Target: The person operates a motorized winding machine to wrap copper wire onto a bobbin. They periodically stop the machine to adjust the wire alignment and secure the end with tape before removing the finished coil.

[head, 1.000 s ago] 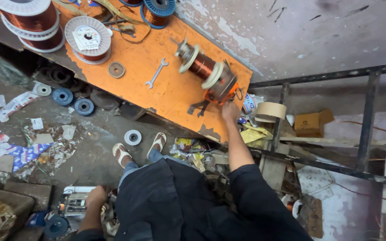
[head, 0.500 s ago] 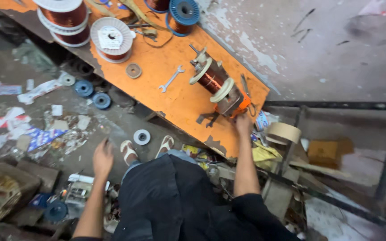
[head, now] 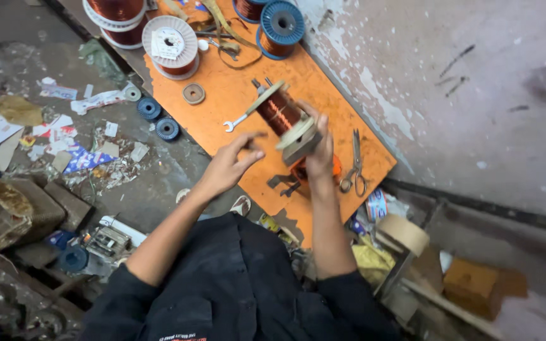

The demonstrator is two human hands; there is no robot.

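My right hand (head: 319, 151) grips a coil of copper wire (head: 281, 114) wound on a bobbin with pale flanges, lifted and tilted above the orange bench (head: 235, 123). My left hand (head: 230, 165) hovers just left of the coil, fingers apart and pointing at it, holding nothing. A small spanner (head: 235, 122) lies on the bench under the coil's far end. Scissors (head: 354, 167) lie on the bench to the right of my right hand.
Big spools of copper wire (head: 170, 39) and a blue spool (head: 280, 24) stand at the bench's far end. Small blue reels (head: 157, 119) and paper scraps litter the floor at left. A tape roll (head: 403, 234) and a cardboard box (head: 473, 283) sit at right by the wall.
My right hand has lifted the coil off the bench. My left hand has come up from the floor side to just beside the coil.
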